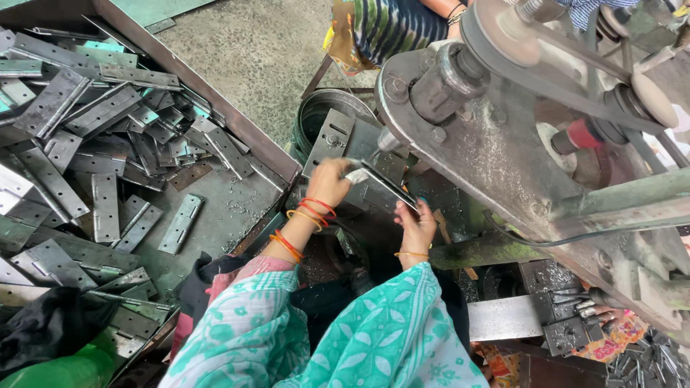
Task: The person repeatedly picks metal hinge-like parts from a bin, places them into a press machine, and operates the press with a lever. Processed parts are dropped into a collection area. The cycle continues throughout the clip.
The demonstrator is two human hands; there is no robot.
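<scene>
- teal sleeves point(323, 338) fill the bottom edge.
- tray point(237, 122) at left holds piled hinges point(108, 144).
- left hand point(329, 183) fingers closed on a metal strip point(381, 185) at the machine point(503, 144).
- right hand point(417, 228) grips its lower end.

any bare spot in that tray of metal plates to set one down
Yes: the tray floor is bare along its right wall, beside a lone hinge plate. Left of that, the heap of hinge plates is crowded. By the machine, the left hand and right hand hold a plate; tight there.
</scene>
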